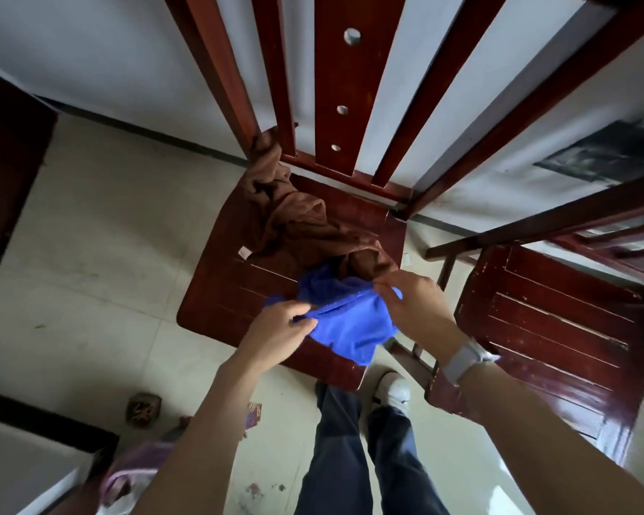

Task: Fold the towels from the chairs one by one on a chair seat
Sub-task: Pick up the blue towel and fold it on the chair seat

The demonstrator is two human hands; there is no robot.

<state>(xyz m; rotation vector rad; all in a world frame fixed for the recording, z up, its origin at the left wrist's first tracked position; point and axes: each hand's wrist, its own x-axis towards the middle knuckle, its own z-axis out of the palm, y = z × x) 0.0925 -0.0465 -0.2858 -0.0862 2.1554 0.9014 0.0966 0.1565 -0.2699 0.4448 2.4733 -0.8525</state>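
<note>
We see the blue towel (350, 321) bunched over the front edge of the red wooden chair seat (224, 291). Left hand (279, 328) pinches the towel's hemmed edge at its 9 o'clock end; right hand (413, 302), fingers curled, pinches the same edge at 2 o'clock, so the hem runs taut between them. A brown towel (294, 221) lies crumpled at 12 o'clock of the blue one, trailing up to the backrest post. A second chair (558, 328) stands at 3 o'clock. A watch (465, 360) sits on the right wrist.
</note>
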